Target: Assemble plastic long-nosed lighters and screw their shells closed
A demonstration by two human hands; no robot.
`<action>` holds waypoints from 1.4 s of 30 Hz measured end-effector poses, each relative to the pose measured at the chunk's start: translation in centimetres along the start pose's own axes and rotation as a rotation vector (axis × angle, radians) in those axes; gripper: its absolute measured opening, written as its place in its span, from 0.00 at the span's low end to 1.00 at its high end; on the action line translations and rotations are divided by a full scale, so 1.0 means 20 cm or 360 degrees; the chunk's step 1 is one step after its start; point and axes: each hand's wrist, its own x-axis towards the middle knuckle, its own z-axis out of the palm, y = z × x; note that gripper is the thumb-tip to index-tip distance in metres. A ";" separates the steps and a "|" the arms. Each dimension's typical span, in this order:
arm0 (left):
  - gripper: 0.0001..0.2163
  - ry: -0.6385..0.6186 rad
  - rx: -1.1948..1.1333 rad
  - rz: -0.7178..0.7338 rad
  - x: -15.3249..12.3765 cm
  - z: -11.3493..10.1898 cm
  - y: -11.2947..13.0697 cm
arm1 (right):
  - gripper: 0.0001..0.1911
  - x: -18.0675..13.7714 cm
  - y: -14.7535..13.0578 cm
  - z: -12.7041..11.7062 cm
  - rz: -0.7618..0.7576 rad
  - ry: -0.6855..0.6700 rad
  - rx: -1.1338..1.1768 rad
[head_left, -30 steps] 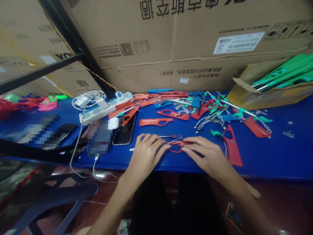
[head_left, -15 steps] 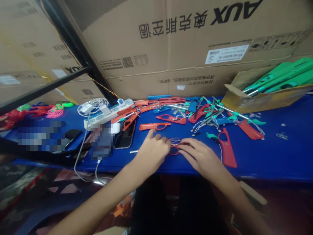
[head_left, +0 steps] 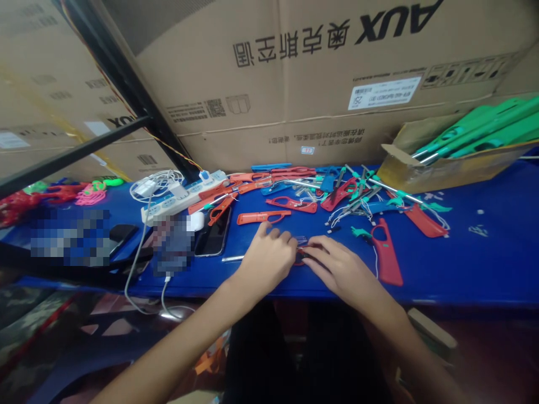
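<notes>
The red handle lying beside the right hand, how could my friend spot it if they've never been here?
On the blue table, find the open box of green pieces at right. Come nearer, to beside the right hand. The red handle there lies in front of the jumbled pile, its open loop facing the back.

A large cardboard carton (head_left: 202, 73) fills the upper middle and upper right of the frame like a wall, its black AUX lettering upside down. Another carton (head_left: 37, 73), crossed by yellow tape, stands at upper left behind a slanting black post (head_left: 120, 78) and its crossbar (head_left: 76, 154). The blue tabletop (head_left: 471, 266) spans the middle, with soft sheen along its front edge. Below, at lower right, shows dark reddish floor (head_left: 497, 359).
</notes>
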 end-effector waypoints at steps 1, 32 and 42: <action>0.08 -0.0003 0.0003 0.0016 0.01 0.00 0.00 | 0.12 0.00 0.00 0.00 0.0005 -0.0002 0.0020; 0.08 -0.0165 -0.0138 -0.0224 0.02 -0.04 0.05 | 0.14 0.02 -0.02 -0.03 0.0084 -0.0095 0.0141; 0.05 0.0208 -0.0746 -0.0412 -0.14 0.08 -0.03 | 0.13 0.02 -0.01 -0.02 0.0171 -0.0100 0.0191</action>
